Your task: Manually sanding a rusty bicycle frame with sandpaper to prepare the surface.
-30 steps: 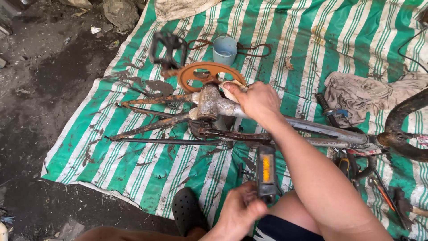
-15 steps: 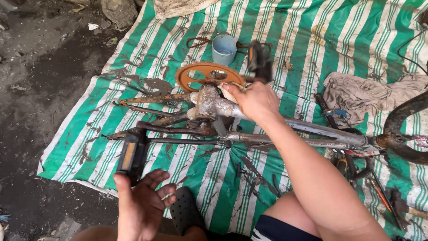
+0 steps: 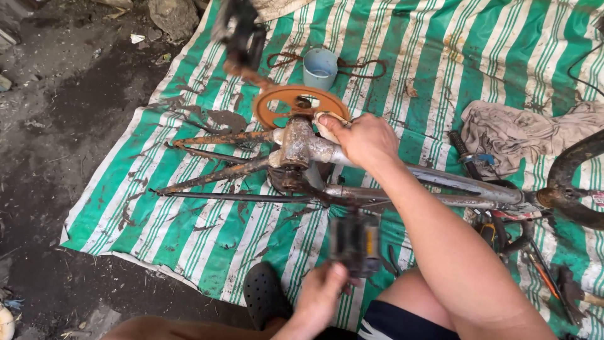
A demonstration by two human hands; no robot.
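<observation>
Left hand (image 3: pixel 319 297) pinching the blurred near pedal (image 3: pixel 355 243) at its one o'clock; right hand (image 3: pixel 362 140) clamped around the frame tube (image 3: pixel 434 179) running three o'clock

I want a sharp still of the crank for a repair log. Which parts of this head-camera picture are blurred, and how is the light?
Head view: the near pedal at the left hand is motion-smeared, as is the far pedal at the top; the right hand, rusty frame and orange chainring are sharp; light is soft and even, without hard shadows or glare on the striped tarp.

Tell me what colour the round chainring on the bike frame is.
Rusty orange-brown. The chainring shows best in the head view, just beyond the right hand gripping the frame.
</observation>
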